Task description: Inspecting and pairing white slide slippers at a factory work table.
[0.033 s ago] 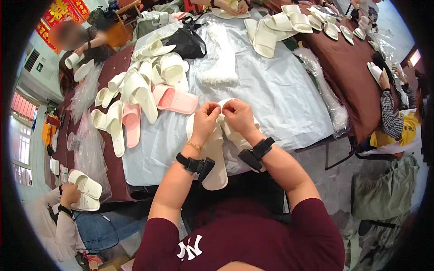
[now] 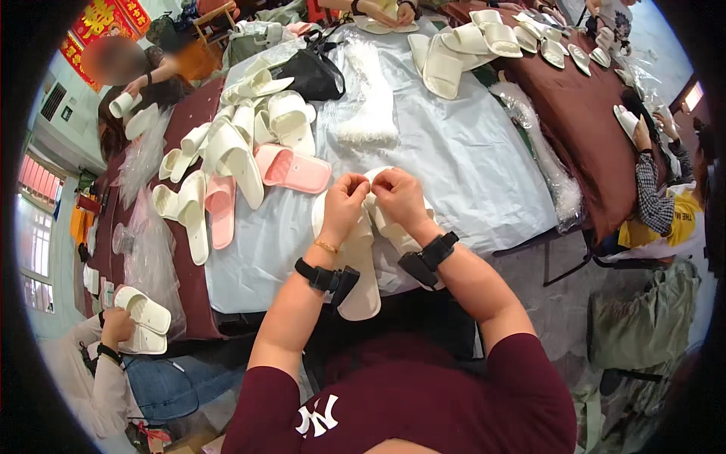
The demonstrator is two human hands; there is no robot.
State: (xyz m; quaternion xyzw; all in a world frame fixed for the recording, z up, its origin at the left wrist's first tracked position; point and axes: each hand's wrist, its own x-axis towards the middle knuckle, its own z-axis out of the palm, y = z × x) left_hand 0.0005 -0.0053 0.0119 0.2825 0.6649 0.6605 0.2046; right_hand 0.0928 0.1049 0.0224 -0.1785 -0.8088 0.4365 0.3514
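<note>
In front of me a pair of cream slide slippers (image 2: 358, 276) lies at the table's near edge, partly covered by my hands. My left hand (image 2: 346, 203) and my right hand (image 2: 399, 198) meet over the far end of the pair. Thumb and fingers are pinched closed on each, tip close to tip. Whatever sits between the fingertips is too small and hidden to make out. Beyond them lies a long bundle of fine white strands (image 2: 367, 106). To the left is a pile of cream slippers (image 2: 233, 155), with a pink slipper (image 2: 291, 168) nearest my left hand.
A pale plastic sheet (image 2: 476, 181) covers the table. A black bag (image 2: 308, 72) lies toward the back. More cream slippers (image 2: 442, 64) are at the far right, near a clear-wrapped bundle (image 2: 541, 151). Co-workers handle slippers around the tables, one at lower left (image 2: 117, 325).
</note>
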